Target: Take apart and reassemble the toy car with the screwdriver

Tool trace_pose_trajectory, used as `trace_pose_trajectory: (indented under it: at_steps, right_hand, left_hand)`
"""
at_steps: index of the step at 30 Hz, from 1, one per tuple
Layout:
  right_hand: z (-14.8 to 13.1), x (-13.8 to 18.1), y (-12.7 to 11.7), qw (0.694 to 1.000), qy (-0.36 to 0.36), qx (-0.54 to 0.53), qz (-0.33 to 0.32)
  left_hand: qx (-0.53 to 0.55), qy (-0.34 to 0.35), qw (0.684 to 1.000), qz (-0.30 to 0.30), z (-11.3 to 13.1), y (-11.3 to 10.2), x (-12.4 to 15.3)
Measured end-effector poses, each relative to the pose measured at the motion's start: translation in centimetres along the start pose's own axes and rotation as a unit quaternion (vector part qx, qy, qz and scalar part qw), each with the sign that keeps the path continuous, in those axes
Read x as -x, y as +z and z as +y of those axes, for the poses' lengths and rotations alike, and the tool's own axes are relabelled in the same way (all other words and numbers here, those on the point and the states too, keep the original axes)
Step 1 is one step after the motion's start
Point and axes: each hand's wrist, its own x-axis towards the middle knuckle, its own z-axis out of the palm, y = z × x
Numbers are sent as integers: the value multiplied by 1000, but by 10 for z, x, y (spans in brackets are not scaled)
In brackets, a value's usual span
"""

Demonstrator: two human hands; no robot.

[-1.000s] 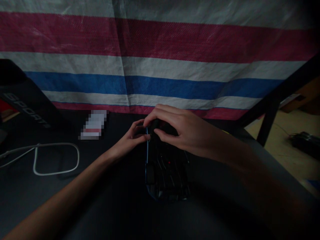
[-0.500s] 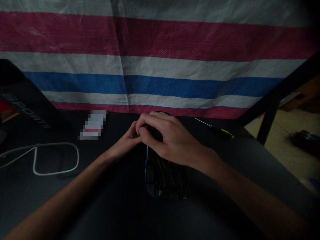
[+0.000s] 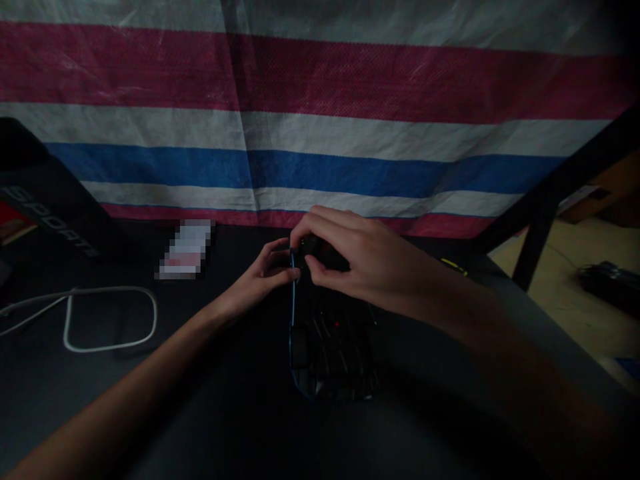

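A black toy car (image 3: 340, 350) with a blue edge lies lengthwise on the dark table, a wheel showing on its near left side and a small red spot in its middle. My left hand (image 3: 263, 270) holds the far left edge, thumb over the edge and fingers beside it. Curled over the car's far end is my right hand (image 3: 345, 250), its index finger and thumb closed round a dark part there, perhaps a wheel. Its exact shape is hidden by the hand and the dim light.
A white cable (image 3: 110, 348) loops on the left, near a blurred-out pale item (image 3: 187, 250). A black box marked SPORT (image 3: 55, 213) stands far left. Behind the right forearm a screwdriver's yellow-black handle (image 3: 454, 267) peeks out. A striped sheet (image 3: 320, 173) hangs behind the table.
My right hand has shifted right and slightly up, baring more of the car and covering most of the screwdriver. My left fingers have spread a little along the car's edge.
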Motion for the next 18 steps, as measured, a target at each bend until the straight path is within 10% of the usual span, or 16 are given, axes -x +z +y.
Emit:
trace_pose_trajectory:
  at_steps: [7, 18]
  right_hand:
    - [-4, -5, 13, 1000, -19, 13, 19]
    - [-11, -7, 22, 980, 163, 103, 41]
  left_hand:
    - [-7, 11, 1000, 1, -5, -2, -1]
    - [0, -5, 1000, 1, 1, 2, 0]
